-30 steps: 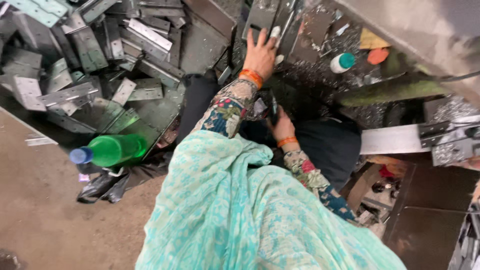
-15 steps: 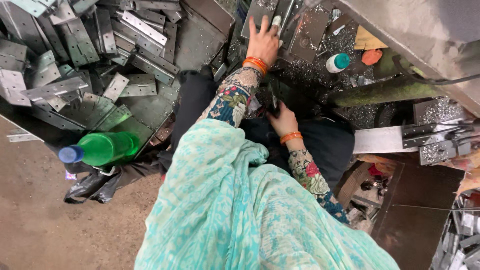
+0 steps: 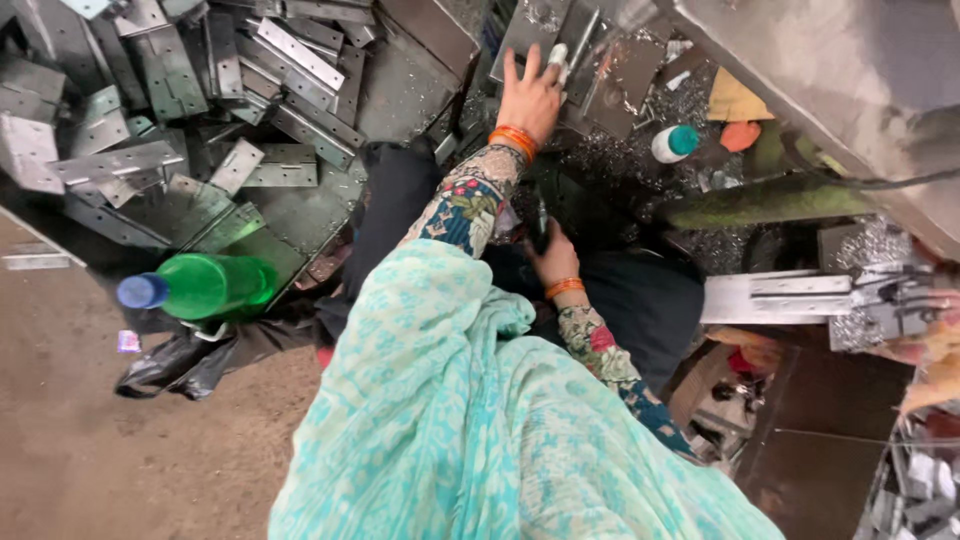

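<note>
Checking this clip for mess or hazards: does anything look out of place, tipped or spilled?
Yes. A green bottle with a blue cap lies on its side beside a loose heap of metal brackets. Metal shavings are scattered over the work surface near the left hand.

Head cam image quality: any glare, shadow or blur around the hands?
Head view: mostly sharp; glare on the metal plates and the machine housing; deep shadow around the right hand, hiding what it grips; left hand well lit; edges slightly stretched.
</note>
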